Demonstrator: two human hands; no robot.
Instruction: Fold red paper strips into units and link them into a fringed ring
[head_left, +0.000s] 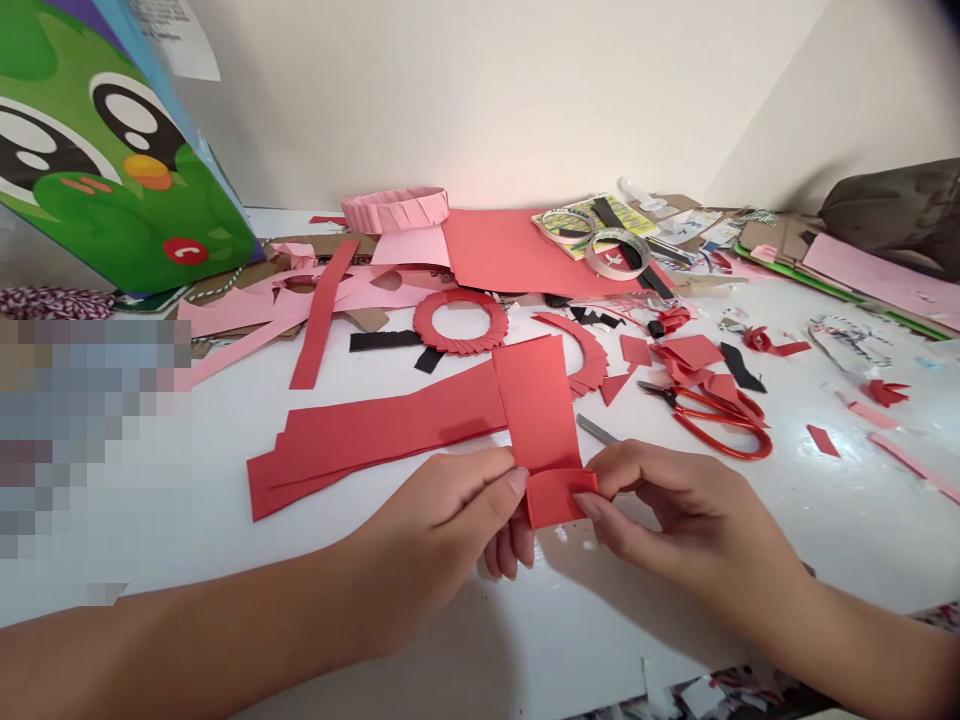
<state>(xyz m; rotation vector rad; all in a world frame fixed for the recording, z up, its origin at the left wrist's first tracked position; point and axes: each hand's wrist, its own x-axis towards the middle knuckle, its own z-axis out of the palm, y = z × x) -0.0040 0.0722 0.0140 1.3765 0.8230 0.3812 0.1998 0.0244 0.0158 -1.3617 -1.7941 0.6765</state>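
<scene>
Between my hands is a red paper strip (538,405), its near end folded over into a flap. My left hand (469,505) pinches the left edge at the fold, thumb on top and fingers beneath. With thumb and fingertips, my right hand (660,500) grips the right corner of the flap. Just left of the held strip lie several stacked red paper strips (375,425). Beyond them sit a pleated red paper ring (421,322) and a curved pleated red piece (592,355). Red-handled scissors (724,425) rest right of the strip, near a grey blade-like piece (596,430).
At the back are a pleated pink paper band (395,210), a large red sheet (517,255) and tape rolls (619,255). Red, pink and black scraps (742,367) litter the right side. A green cartoon-printed bag (127,160) stands at left; a dark pouch (896,215) lies at right.
</scene>
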